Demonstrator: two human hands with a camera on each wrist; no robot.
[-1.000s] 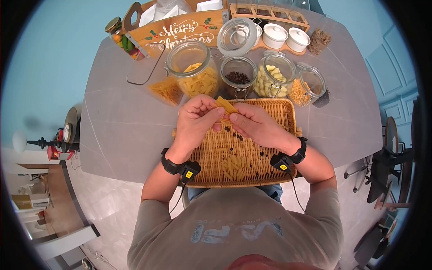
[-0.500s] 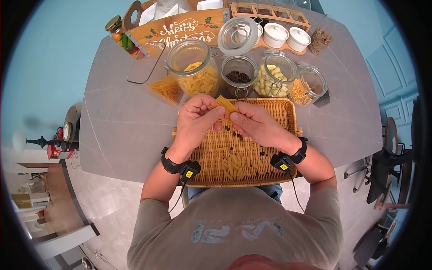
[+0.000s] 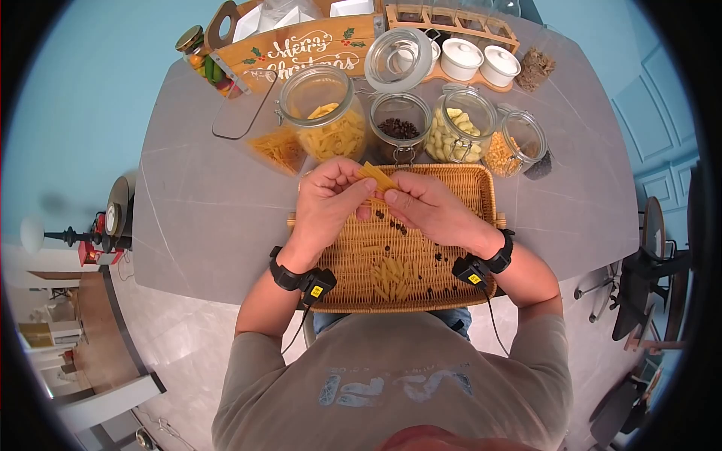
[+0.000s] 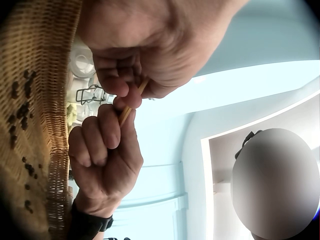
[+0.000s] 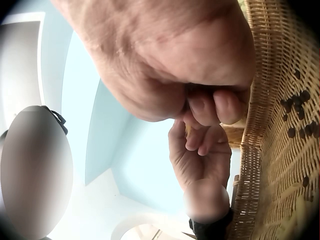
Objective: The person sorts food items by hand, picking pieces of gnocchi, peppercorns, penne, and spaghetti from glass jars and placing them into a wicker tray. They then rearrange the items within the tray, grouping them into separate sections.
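Both hands hold a small flat bundle of thin yellow dry pasta sticks (image 3: 378,175) over the far part of a wicker tray (image 3: 487,188). My left hand (image 3: 329,199) pinches its left side between thumb and fingers. From the other side my right hand (image 3: 430,207) grips it, thumb on top. Seen edge-on in the left wrist view, the pasta (image 4: 126,115) bridges the fingertips of the two hands. Curled fingers hide most of it in the right wrist view. On the tray lie a pile of penne (image 3: 391,279) and scattered dark beans (image 3: 398,228).
Behind the tray stand open glass jars of penne (image 3: 331,135), dark beans (image 3: 397,129), pale curved pieces (image 3: 455,135) and yellow kernels (image 3: 502,152). A pasta bag (image 3: 277,152) lies at left. Farther back are a wooden Christmas crate (image 3: 301,56) and white lidded pots (image 3: 460,60).
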